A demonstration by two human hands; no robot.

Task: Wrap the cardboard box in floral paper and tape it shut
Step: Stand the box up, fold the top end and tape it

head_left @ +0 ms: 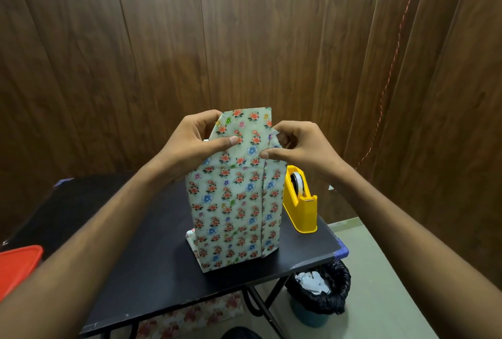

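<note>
At frame centre your box (236,202) stands upright on the black table (130,257), both hands pinching its top paper flaps, left hand (190,143) on the left fold, right hand (296,145) nearer the yellow tape dispenser (301,202) at centre right.

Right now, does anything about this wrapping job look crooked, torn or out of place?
Nothing looks damaged. The wrapped box stands upright on the black table. Its top flap still sticks up unfolded, pinched by the left hand and the right hand. At the bottom left, a paper corner pokes out loose.
</note>
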